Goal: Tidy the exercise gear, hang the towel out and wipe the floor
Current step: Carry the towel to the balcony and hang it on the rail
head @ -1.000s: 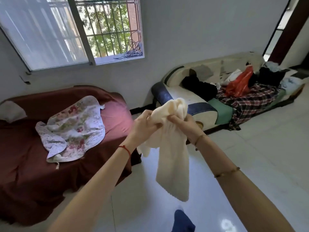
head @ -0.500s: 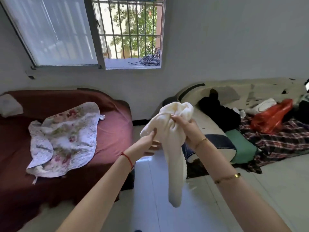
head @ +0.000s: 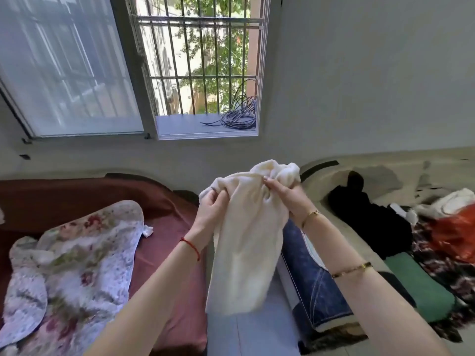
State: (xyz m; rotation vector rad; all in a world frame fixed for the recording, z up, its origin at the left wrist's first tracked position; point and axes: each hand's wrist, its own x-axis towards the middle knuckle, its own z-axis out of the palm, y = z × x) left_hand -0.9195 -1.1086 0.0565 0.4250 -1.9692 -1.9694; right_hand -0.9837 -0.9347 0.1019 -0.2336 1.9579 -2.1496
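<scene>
Grey walls close off the far side of the room, with a barred window (head: 203, 65) standing open above a sill that carries a coil of cable (head: 237, 116) at its right end. Below it on the left sits a sofa (head: 164, 201) under a dark red cover, and a floral quilt (head: 74, 263) lies crumpled across its seat. On the right a second, pale sofa (head: 401, 173) is heaped with dark clothes (head: 370, 214), an orange bag (head: 455, 235), a plaid cloth and a green cushion (head: 419, 286), with a blue denim piece (head: 313, 276) hanging over its near arm. Pale floor tiles (head: 249, 335) show between the two sofas.

Both arms reach forward into the middle of the view, holding a cream towel (head: 244, 247) up in the air between the sofas, below the window. The left hand (head: 210, 214), with a red string at its wrist, pinches the towel's upper left edge with curled fingers. The right hand (head: 288, 196), with a gold bracelet at its wrist, grips the bunched top of the towel at the right. From these two holds the towel hangs down in a loose length, its lower end free above the floor.
</scene>
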